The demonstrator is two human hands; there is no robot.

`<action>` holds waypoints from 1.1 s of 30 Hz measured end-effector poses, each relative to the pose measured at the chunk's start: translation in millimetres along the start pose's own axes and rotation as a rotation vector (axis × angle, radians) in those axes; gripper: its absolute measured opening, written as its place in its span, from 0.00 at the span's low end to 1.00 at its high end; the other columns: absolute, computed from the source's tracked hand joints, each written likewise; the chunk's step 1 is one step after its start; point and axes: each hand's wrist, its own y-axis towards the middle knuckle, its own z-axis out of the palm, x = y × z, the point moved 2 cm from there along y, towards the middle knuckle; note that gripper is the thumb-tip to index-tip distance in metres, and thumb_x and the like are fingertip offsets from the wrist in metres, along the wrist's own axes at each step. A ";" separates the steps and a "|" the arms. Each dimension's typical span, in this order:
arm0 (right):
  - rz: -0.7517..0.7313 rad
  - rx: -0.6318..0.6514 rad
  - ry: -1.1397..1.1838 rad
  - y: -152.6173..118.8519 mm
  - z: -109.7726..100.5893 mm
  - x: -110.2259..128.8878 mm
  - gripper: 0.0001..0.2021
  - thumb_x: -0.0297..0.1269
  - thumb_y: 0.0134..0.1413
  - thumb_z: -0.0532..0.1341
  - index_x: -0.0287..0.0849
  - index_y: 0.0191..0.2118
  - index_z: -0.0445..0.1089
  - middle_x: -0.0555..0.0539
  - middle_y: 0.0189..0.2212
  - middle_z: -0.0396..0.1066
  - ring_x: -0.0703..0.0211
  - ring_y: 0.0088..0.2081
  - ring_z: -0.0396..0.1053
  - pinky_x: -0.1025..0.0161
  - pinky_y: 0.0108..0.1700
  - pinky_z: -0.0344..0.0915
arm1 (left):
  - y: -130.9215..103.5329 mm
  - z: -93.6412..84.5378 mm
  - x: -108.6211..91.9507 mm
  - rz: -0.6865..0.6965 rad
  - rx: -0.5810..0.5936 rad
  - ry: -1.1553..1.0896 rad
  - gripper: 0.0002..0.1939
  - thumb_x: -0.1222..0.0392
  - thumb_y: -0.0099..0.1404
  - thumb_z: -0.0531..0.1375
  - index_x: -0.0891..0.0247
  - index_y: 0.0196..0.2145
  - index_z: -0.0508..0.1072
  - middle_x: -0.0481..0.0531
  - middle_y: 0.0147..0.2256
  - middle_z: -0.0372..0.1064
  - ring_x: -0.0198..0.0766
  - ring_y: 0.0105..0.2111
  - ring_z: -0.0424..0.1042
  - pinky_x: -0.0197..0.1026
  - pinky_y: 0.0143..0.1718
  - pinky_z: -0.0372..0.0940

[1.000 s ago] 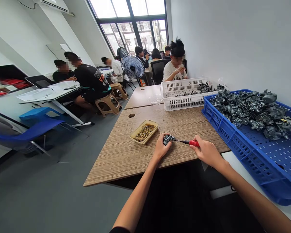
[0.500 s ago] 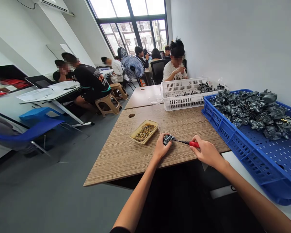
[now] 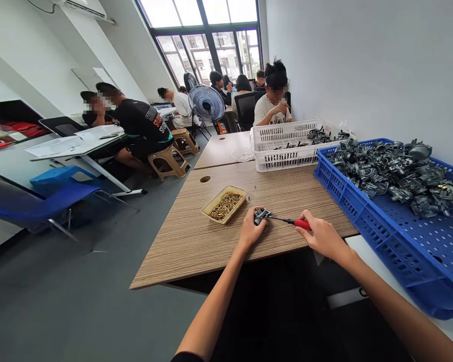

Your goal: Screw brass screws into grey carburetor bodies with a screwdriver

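A shallow, cream plastic tray point(image 3: 235, 209) of small, brass-coloured metal pieces point(image 3: 225, 204) sits just left of the fingers of the left hand point(image 3: 252, 229), likely for easy reach. Those fingers are curled around a small, grey, angular metal part point(image 3: 261, 216) low over the tabletop, presumably to brace it against the tool. A slim screwdriver with red handle and dark shaft point(image 3: 291, 221) meets the part from the right; tip contact is too small to confirm. The right hand point(image 3: 320, 235) closes its fingers about the handle, apparently for axial control. Grey floor point(image 3: 79, 301) lies well left of the fingers; a brown wood-grain tabletop point(image 3: 173, 251) extends beneath them; a round, dark fan point(image 3: 207, 104) stands far beyond; a white slotted plastic basket point(image 3: 275, 163) sits ahead; a blue perforated plastic crate point(image 3: 362, 217) of dark-grey metal castings point(image 3: 385, 166) stands right of the right fingers.
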 end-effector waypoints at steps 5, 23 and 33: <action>0.028 0.002 -0.031 -0.1 -0.8 2.4 0.08 0.45 0.70 0.55 0.47 0.41 0.59 0.48 0.34 0.77 0.51 0.36 0.75 0.63 0.33 0.53 | 0.1 -0.2 -0.9 -0.009 0.000 0.000 0.17 0.66 0.61 0.59 0.59 0.49 0.71 0.52 0.44 0.74 0.41 0.44 0.73 0.43 0.49 0.66; 0.037 0.005 -0.008 0.0 -2.9 4.2 0.08 0.44 0.69 0.55 0.48 0.40 0.60 0.49 0.33 0.76 0.53 0.33 0.74 0.64 0.33 0.54 | 0.6 -1.2 -4.8 -0.004 0.009 0.004 0.17 0.66 0.61 0.59 0.59 0.49 0.70 0.52 0.44 0.74 0.41 0.44 0.73 0.43 0.49 0.66; 0.044 0.010 -0.005 -0.3 -3.4 4.5 0.08 0.45 0.69 0.55 0.48 0.40 0.60 0.49 0.33 0.76 0.52 0.33 0.74 0.63 0.33 0.54 | 0.2 -1.0 -5.0 -0.005 0.000 0.001 0.17 0.66 0.60 0.59 0.59 0.49 0.70 0.52 0.44 0.74 0.41 0.44 0.72 0.44 0.49 0.66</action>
